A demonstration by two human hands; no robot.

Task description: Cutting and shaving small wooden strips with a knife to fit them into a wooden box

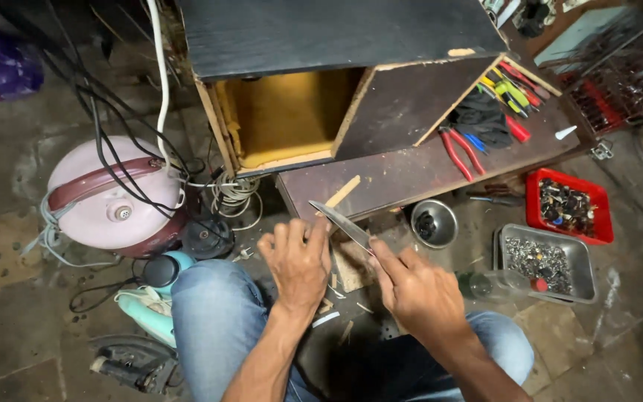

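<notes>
The right hand (418, 290) is gripping a knife (344, 222) whose blade is pointing far-left over the knees, while the left hand (299, 260) is curling closed beside its tip, contents unclear.

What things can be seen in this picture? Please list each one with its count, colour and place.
knife: one, grey blade, held between both hands
wooden stick: one, pale, on the low bench behind the knife
low bench: one, dark brown, centre
wooden box: one, dark outside and yellow inside, top centre
rice cooker: one, pink, left floor
pliers: one, red handles, on the bench
metal bowl: one, silver, floor by the bench
red tray: one, holds small dark parts, right
metal tray: one, grey, holds small metal parts, right
left hand: at the knife tip
right hand: fingers on the blade
</notes>
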